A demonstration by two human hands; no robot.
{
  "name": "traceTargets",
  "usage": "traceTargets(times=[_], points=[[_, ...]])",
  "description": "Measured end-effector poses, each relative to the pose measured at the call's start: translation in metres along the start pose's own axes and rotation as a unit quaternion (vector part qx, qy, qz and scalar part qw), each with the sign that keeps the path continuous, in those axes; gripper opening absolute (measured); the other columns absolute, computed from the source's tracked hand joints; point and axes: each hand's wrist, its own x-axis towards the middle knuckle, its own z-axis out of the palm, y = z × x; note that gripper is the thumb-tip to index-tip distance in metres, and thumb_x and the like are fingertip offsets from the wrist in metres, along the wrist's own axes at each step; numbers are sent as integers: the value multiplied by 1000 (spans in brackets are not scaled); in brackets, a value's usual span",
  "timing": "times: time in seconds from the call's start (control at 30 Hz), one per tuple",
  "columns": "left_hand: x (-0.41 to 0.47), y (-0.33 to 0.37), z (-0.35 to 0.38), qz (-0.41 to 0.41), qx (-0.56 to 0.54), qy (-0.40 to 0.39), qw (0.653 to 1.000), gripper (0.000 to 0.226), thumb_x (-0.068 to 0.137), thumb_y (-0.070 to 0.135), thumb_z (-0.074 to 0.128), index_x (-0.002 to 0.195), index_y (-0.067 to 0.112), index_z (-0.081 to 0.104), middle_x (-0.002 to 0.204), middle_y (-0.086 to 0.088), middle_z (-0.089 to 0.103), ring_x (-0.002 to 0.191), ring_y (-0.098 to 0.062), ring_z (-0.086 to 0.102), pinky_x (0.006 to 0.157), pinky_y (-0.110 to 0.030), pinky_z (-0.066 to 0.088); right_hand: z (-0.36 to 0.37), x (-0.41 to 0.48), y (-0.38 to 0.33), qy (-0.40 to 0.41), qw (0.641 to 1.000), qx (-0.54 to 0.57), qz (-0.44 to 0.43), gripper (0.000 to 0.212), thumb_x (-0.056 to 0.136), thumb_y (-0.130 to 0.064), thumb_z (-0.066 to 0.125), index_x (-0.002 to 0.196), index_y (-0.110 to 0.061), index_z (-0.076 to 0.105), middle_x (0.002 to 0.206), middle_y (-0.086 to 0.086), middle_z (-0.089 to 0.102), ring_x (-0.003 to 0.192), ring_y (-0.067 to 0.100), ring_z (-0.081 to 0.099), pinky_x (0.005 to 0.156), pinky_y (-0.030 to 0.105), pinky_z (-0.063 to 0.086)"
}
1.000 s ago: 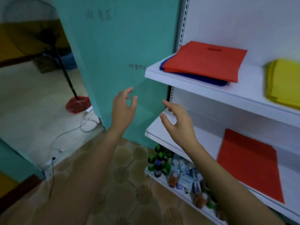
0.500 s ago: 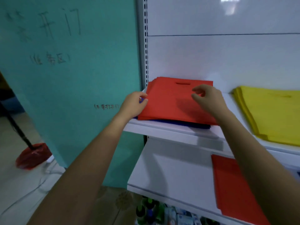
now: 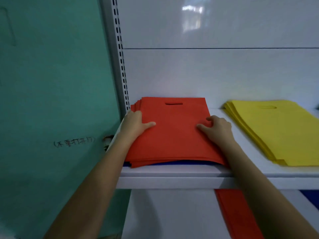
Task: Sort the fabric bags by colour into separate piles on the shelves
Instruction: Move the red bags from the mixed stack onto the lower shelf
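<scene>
Red bags (image 3: pixel 172 135) now in both hands
Left hand (image 3: pixel 136 125) and right hand (image 3: pixel 217 127), empty a second ago, grip their edges; blue bags (image 3: pixel 181 163) beneath need separating.

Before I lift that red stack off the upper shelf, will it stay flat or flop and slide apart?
Probably floppy: the red stack is thin flat fabric, so it may sag between the left hand and right hand. Likely to fan apart: its left edges sit staggered. The blue bags beneath could drag along.

Dim, cool light (glare up top)
</scene>
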Motion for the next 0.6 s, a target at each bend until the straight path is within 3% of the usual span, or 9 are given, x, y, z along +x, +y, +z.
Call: traceTargets(times=[0.1, 0.27, 0.4, 0.5, 0.6], points=[[-3, 0, 2, -6, -69, 11, 998, 69, 74, 47, 70, 122, 3, 49, 124, -19, 48, 113, -31, 48, 92, -35, 40, -2, -3, 1, 5, 999, 35, 3, 55, 81, -39, 67, 124, -8, 54, 124, 17, 56, 117, 32, 48, 100, 38, 35], [-11, 9, 0, 36, -149, 85, 984, 61, 82, 13, 67, 135, 8, 39, 128, -17, 41, 116, -28, 46, 99, -34, 35, -9, -8, 1, 49, 993, 108, -18, 50, 78, -21, 73, 123, -10, 56, 122, 14, 58, 102, 27, 56, 81, 27, 38], [-18, 9, 1, 67, -196, 126, 970, 53, 83, 7, 63, 132, 10, 42, 121, -15, 47, 105, -26, 52, 94, -34, 42, -14, -12, 5, 100, 981, 169, -3, 48, 79, -10, 71, 124, -9, 54, 124, 11, 56, 89, 18, 52, 76, 23, 38], [-21, 5, 0, 65, -235, 141, 960, 49, 82, 8, 66, 127, 7, 46, 111, -11, 51, 96, -20, 52, 86, -29, 43, -17, -13, 6, 99, 957, 267, 51, 50, 80, -8, 70, 126, -11, 52, 118, 9, 56, 78, 15, 55, 51, 16, 45], [-23, 2, -1, 42, -278, 137, 950, 48, 81, 9, 69, 124, 6, 47, 97, -7, 53, 86, -15, 51, 75, -23, 40, -20, -15, 8, 82, 935, 335, 88, 47, 79, -8, 70, 123, -13, 54, 94, 1, 58, 48, 1, 54, 34, 12, 37]])
